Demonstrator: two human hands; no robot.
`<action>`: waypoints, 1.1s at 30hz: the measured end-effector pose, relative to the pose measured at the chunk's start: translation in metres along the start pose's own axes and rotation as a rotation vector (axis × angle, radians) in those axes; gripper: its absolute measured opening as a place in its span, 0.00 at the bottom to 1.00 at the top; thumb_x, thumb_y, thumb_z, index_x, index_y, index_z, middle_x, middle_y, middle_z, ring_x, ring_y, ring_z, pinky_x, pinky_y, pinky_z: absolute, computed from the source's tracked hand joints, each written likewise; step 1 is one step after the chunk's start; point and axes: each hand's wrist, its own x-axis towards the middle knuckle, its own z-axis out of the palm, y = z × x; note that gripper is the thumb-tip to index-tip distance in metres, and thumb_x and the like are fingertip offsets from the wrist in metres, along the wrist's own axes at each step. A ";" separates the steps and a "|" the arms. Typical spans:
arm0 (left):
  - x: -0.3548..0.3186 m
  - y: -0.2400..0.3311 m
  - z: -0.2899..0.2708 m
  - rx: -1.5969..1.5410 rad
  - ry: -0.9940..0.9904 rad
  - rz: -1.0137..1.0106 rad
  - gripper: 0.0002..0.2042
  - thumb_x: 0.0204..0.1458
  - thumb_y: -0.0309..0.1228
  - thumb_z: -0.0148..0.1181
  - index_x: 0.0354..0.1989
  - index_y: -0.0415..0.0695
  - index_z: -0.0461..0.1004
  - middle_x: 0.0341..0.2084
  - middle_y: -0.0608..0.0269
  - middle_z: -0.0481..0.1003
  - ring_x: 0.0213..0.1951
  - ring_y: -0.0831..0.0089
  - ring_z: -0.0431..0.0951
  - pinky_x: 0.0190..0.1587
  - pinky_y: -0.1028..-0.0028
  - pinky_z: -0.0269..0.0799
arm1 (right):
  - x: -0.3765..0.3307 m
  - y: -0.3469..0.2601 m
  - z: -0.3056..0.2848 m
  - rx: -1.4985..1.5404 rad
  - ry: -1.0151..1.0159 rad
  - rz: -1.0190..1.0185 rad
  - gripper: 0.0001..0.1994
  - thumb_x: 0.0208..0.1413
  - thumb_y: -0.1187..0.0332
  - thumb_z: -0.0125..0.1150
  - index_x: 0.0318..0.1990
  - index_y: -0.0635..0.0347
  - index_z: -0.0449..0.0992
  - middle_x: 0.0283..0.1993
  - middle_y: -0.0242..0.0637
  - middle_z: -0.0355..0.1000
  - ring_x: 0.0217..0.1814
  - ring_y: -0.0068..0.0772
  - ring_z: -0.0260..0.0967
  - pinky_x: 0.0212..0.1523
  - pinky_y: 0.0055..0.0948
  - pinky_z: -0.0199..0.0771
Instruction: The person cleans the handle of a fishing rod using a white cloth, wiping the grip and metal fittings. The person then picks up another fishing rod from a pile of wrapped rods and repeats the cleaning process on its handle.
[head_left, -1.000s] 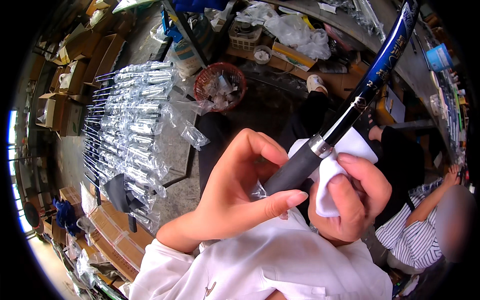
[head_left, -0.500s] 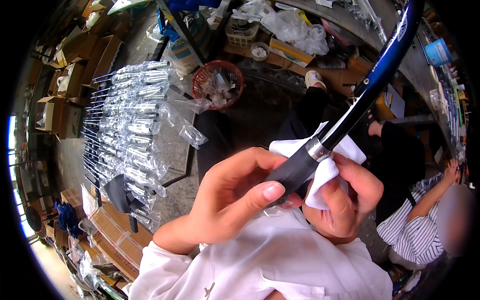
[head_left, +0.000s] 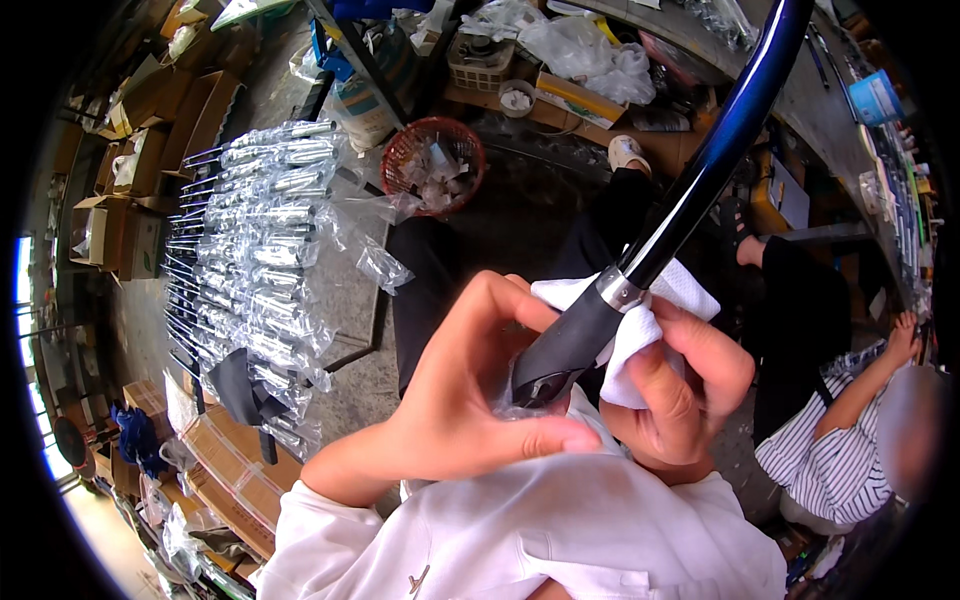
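Rod: fishing rod (head_left: pixel 716 155), glossy blue-black, runs diag. from frame ctr to top edge right of ctr; butt end points lower left.
Grip: dark foam grip (head_left: pixel 572 345) at ctr, just below silver collar (head_left: pixel 620 288); shiny black piece at its lower end, w/ a bit of clear film by it.
L hand: L hand (head_left: pixel 455 380), left of ctr, curved loosely round the butt end in a wide C; thumb stands off the grip; can't tell if the fingertips behind touch it.
R hand: R hand (head_left: pixel 680 400), right of ctr, pinching white cloth (head_left: pixel 632 350) btwn thumb & fingers, right by the collar.
Cloth: folded round the back of the rod, shows both sides of the collar.
Wrapped rods: row of rods in clear sleeves (head_left: pixel 270 240), left of frame, thin dark tips pointing left; black flap (head_left: pixel 240 388) lies over lower end.
Basket: red mesh basket (head_left: pixel 402 150), upper ctr-left, w/ pale scraps inside.
Top of frame: beige crate (head_left: pixel 480 75), small white bowl (head_left: pixel 516 112), clear plastic bags (head_left: pixel 590 70).
Boxes: open cartons upper left; taped carton (head_left: pixel 235 460) lower left.
Right side: light-blue tub (head_left: pixel 875 97) upper right; co-worker in striped top (head_left: pixel 825 465) lower right.
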 end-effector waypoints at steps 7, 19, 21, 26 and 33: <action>0.004 -0.004 -0.008 -0.129 -0.010 -0.176 0.14 0.51 0.29 0.57 0.43 0.36 0.64 0.33 0.54 0.74 0.27 0.71 0.76 0.24 0.80 0.68 | -0.006 0.023 0.012 0.100 0.114 0.076 0.14 0.43 0.83 0.59 0.40 0.64 0.74 0.43 0.41 0.67 0.37 0.32 0.69 0.37 0.26 0.69; 0.004 -0.018 -0.017 -0.038 0.208 0.070 0.23 0.47 0.32 0.59 0.46 0.27 0.59 0.32 0.45 0.70 0.15 0.69 0.71 0.13 0.80 0.65 | -0.231 0.152 -0.027 0.501 0.978 1.678 0.11 0.46 0.69 0.55 0.37 0.64 0.72 0.34 0.35 0.71 0.37 0.26 0.69 0.38 0.24 0.69; 0.001 -0.015 -0.023 -0.076 0.174 0.112 0.23 0.47 0.29 0.59 0.45 0.28 0.56 0.35 0.47 0.65 0.15 0.69 0.72 0.11 0.79 0.67 | -0.307 0.177 -0.030 0.306 0.962 1.702 0.11 0.48 0.68 0.52 0.37 0.65 0.72 0.35 0.36 0.72 0.37 0.27 0.69 0.39 0.27 0.69; 0.028 -0.005 -0.014 0.061 -0.001 0.035 0.22 0.49 0.34 0.61 0.45 0.40 0.56 0.33 0.57 0.65 0.11 0.79 0.65 0.05 0.81 0.59 | -0.453 0.236 -0.019 -0.413 0.765 1.853 0.15 0.52 0.61 0.49 0.39 0.63 0.72 0.37 0.47 0.72 0.38 0.44 0.70 0.39 0.38 0.69; 0.099 -0.042 -0.006 0.115 0.042 -0.091 0.19 0.47 0.32 0.58 0.47 0.39 0.64 0.26 0.56 0.69 0.19 0.72 0.69 0.17 0.77 0.66 | -0.507 0.338 -0.031 -0.928 0.364 1.979 0.14 0.53 0.57 0.48 0.39 0.57 0.72 0.39 0.49 0.71 0.41 0.56 0.68 0.37 0.50 0.69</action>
